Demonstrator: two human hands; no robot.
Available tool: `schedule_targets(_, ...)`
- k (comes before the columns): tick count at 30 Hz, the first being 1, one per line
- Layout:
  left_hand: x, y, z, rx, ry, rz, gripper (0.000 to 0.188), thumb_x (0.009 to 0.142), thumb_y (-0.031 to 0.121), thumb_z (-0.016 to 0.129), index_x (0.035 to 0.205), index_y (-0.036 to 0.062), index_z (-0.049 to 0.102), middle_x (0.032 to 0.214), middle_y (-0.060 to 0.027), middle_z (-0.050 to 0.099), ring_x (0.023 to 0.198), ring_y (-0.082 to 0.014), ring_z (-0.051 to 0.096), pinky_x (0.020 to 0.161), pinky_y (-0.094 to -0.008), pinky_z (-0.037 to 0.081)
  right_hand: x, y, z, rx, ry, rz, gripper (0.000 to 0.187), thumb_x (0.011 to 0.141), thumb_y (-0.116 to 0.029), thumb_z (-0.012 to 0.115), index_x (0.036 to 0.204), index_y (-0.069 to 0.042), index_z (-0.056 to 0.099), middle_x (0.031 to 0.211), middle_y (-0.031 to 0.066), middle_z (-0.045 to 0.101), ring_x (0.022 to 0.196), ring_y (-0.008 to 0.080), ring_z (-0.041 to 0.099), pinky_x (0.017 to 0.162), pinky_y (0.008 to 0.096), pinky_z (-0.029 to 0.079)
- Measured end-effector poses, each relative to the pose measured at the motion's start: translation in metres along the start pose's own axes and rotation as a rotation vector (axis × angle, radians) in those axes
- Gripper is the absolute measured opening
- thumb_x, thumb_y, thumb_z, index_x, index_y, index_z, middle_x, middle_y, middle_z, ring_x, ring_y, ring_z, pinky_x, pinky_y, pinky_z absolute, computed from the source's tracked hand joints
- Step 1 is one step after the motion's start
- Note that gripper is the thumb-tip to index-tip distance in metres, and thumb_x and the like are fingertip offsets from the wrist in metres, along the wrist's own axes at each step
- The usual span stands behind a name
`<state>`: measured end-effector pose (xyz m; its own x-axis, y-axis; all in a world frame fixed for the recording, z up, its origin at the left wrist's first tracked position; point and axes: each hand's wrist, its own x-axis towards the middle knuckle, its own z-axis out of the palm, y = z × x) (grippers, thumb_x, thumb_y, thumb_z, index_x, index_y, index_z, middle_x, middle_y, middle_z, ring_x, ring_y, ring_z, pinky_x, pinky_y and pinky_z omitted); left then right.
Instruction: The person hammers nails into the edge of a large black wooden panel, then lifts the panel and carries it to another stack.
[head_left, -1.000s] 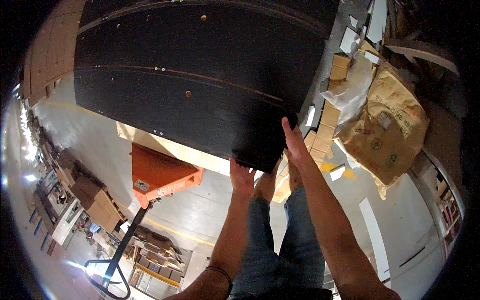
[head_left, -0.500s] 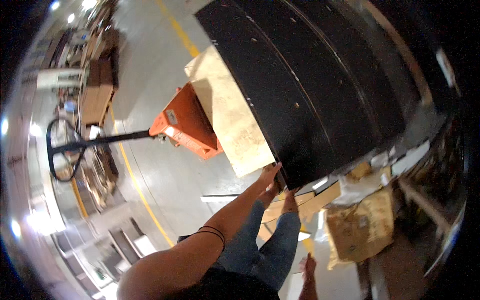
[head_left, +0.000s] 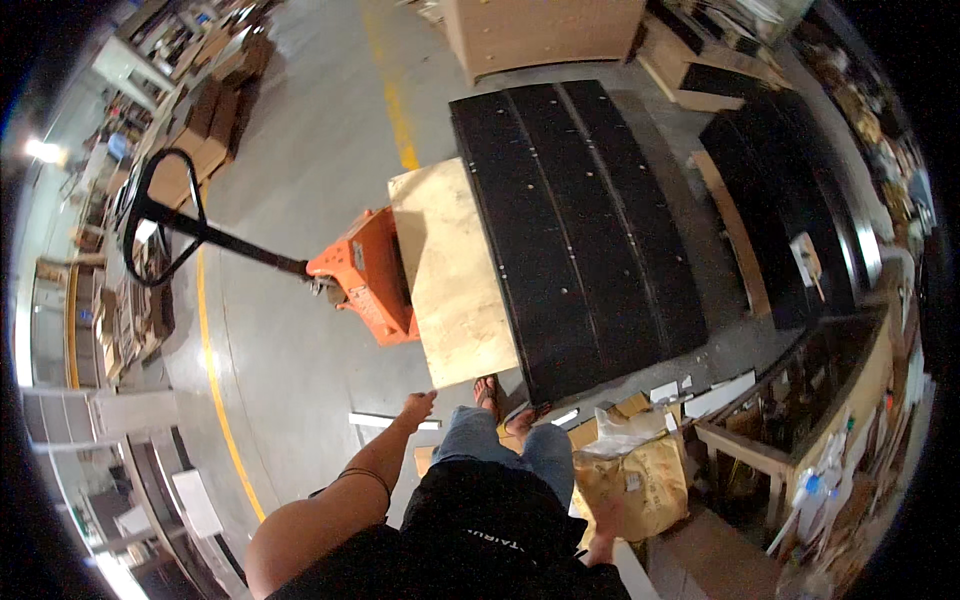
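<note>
My left hand hangs over the grey floor, its fingers curled in with nothing seen in them. It is beside the near corner of a pale wooden board, apart from it. That board lies on an orange pallet jack, whose black loop handle reaches out to the left. Black panels lie side by side over the board's right part. Low at the right of my body, my right hand is blurred in front of a yellowish sack, and its fingers cannot be made out.
A large cardboard box stands beyond the panels. More black panels are stacked at the right, with a wooden frame nearer. White offcuts litter the floor by the sack. A white strip lies beneath my left forearm.
My left hand has let go of the black panels' near corner and drawn back to the left. The view has shifted, showing more of the floor and the stacks at the right.
</note>
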<state>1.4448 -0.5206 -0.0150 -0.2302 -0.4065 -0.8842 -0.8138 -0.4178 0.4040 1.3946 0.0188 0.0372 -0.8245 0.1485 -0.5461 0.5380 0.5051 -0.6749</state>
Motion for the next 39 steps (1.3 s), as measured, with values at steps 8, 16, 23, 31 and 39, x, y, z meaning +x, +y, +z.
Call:
schedule_targets(8,-0.003,0.047,0.006,0.133,-0.114,-0.008,0.046,0.08,0.042,0.059,0.11,0.0058,0.055,0.088,-0.0056,0.06,0.073,-0.0177,0.057,0.06,-0.0379,0.04,-0.072,-0.458,-0.08,-0.296,-0.261,-0.812,0.038,0.08,-0.026,0.064,0.109,-0.002,0.058,0.098,0.0138,0.062,0.097,0.0312,0.058,0.091,0.0441,0.043)
schedule_targets(16,-0.042,0.151,0.181,0.338,-0.406,0.217,0.028,0.093,0.029,0.038,0.113,0.0158,0.053,0.103,-0.0012,0.06,0.085,-0.0146,0.057,0.068,-0.0347,0.041,-0.159,-0.518,-0.185,-0.854,-0.311,-1.503,0.029,0.091,-0.025,0.054,0.114,-0.008,0.055,0.101,0.0154,0.058,0.097,0.0347,0.056,0.086,0.0518,0.046)
schedule_targets(23,-0.089,0.226,0.333,0.701,-0.444,0.243,0.047,0.087,0.045,0.055,0.121,0.0132,0.051,0.115,-0.0054,0.06,0.103,-0.0228,0.058,0.086,-0.0451,0.041,-0.117,-0.515,-0.239,-0.655,0.197,-1.439,0.038,0.088,-0.026,0.057,0.123,-0.012,0.052,0.106,0.0219,0.056,0.1,0.0388,0.055,0.09,0.0605,0.042)
schedule_targets(31,-0.152,0.287,0.453,0.76,-0.532,0.453,0.037,0.092,0.039,0.049,0.112,0.0093,0.056,0.108,-0.0051,0.062,0.096,-0.0179,0.059,0.082,-0.0388,0.043,-0.053,-0.51,-0.343,-0.866,0.261,-1.308,0.037,0.091,-0.023,0.049,0.125,-0.009,0.05,0.096,0.0175,0.058,0.091,0.0325,0.056,0.09,0.0553,0.04)
schedule_targets(39,-0.081,0.277,0.499,0.854,-0.467,0.239,0.04,0.09,0.041,0.05,0.116,0.0097,0.054,0.112,-0.0066,0.06,0.1,-0.0214,0.058,0.086,-0.0408,0.043,0.013,-0.492,-0.411,-0.905,0.262,-0.952,0.036,0.093,-0.022,0.045,0.126,-0.01,0.049,0.091,0.0144,0.06,0.084,0.0273,0.056,0.091,0.0495,0.038)
